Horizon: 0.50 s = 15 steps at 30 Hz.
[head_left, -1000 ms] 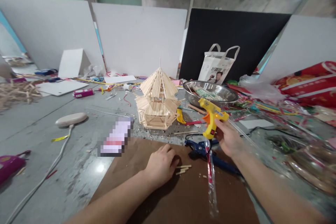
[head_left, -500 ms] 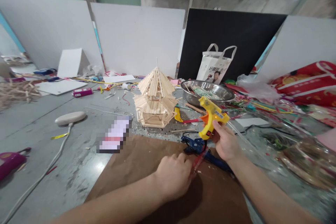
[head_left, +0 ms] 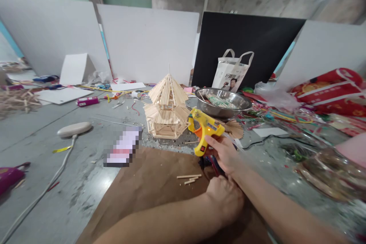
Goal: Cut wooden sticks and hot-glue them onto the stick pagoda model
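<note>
My right hand is closed round the handle of a yellow glue gun, held above the brown paper sheet, nozzle toward the wooden stick pagoda model. My left hand lies under my right forearm on the paper, fingers curled; what it holds is hidden. A few short wooden sticks lie on the paper just left of it. A fan of glued sticks lies right of the gun.
A steel bowl of sticks stands behind the gun. A white tote bag leans on a black board. A blurred phone, a white puck with cable, red bags and clutter lie around on the grey floor.
My right hand carried the glue gun left, toward the pagoda. My left hand slid right across the paper, under the right arm, uncovering the short sticks.
</note>
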Motion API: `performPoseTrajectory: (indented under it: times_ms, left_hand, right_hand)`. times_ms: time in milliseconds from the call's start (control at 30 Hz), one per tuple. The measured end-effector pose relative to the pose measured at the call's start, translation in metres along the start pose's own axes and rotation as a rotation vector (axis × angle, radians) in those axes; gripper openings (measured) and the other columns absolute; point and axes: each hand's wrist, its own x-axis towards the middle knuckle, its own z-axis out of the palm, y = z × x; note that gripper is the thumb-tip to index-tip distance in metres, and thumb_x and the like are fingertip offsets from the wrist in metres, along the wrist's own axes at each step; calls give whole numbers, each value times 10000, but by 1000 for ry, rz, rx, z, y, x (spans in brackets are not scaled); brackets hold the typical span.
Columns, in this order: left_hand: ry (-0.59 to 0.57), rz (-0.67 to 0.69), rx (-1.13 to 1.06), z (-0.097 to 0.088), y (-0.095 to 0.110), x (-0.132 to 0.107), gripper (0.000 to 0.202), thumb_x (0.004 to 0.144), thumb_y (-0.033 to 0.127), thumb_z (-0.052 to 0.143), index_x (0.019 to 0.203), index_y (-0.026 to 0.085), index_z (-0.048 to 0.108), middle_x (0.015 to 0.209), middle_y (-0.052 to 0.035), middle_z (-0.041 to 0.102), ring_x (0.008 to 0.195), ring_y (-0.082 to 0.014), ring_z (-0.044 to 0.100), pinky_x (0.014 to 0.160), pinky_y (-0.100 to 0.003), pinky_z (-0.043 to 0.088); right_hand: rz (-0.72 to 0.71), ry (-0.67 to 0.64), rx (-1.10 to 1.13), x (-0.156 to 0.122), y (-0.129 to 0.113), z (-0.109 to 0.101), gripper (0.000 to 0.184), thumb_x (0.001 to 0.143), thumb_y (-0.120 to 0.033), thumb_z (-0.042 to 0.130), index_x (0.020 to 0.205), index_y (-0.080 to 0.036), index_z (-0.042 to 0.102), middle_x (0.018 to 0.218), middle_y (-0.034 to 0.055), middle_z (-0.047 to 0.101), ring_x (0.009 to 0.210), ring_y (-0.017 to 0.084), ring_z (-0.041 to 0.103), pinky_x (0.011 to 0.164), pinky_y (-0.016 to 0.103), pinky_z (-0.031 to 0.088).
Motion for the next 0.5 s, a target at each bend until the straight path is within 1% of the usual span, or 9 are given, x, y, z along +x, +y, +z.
performPoseTrajectory:
  times_ms: [33,100,167,200,233,300,367,433,500]
  left_hand:
    - [22,19,0,3,-2,3,352,802,173,329,1092,108,518,1038,-177,552,851,-222,565,585,-299,459]
    - [121,46,9,7,-6,6,410,819,170,301,1209,113,414,1194,-165,473,1004,-237,504,684,-325,461]
    - [200,46,17,9,-8,7,445,827,180,293,1266,114,330,1284,-148,384,1109,-251,422,759,-346,445]
    - [197,34,14,8,-9,7,448,826,189,303,1267,118,326,1287,-150,379,1113,-258,418,762,-351,444]
    - [162,11,8,7,-10,6,437,822,199,315,1251,128,353,1264,-156,402,1079,-261,449,735,-351,453]
    - [75,-58,4,3,-10,6,403,820,255,331,1198,145,418,1188,-176,455,941,-255,539,634,-336,469]
    - [55,-116,34,-1,-10,7,437,809,361,348,1175,135,427,1136,-193,452,828,-239,575,563,-317,465]
    - [80,-153,66,-4,-10,6,519,781,459,366,1164,114,423,1103,-192,429,790,-229,577,537,-303,461]
    - [81,-152,82,-4,-11,6,525,772,477,373,1128,101,454,1072,-180,420,782,-222,573,527,-290,458]
  right_hand:
    - [28,-21,0,0,1,3,285,586,-337,675,796,-162,590,675,-6,636,558,138,587,499,276,497]
    - [62,-82,-6,0,4,9,275,587,-319,674,797,-162,590,677,-10,632,539,124,577,479,267,493]
    - [45,-136,-14,2,4,16,269,594,-308,666,810,-164,593,698,-2,635,531,123,574,469,272,493]
    - [20,-148,-14,4,3,20,265,600,-304,661,816,-167,594,714,3,637,539,127,577,479,282,497]
    - [-12,-147,-9,7,0,23,258,605,-302,656,819,-172,595,729,6,639,551,132,582,495,296,503]
    - [-94,-110,9,16,-12,24,241,616,-301,647,820,-184,594,745,3,638,583,139,589,533,314,509]
    - [-185,-40,19,29,-27,19,233,616,-294,648,820,-198,590,742,-11,633,607,133,589,556,297,507]
    - [-281,47,18,45,-43,5,237,582,-275,675,792,-216,583,716,-38,625,601,109,580,555,250,496]
    - [-405,206,-66,60,-54,-15,218,566,-288,680,746,-207,586,691,-34,625,572,105,573,525,234,485]
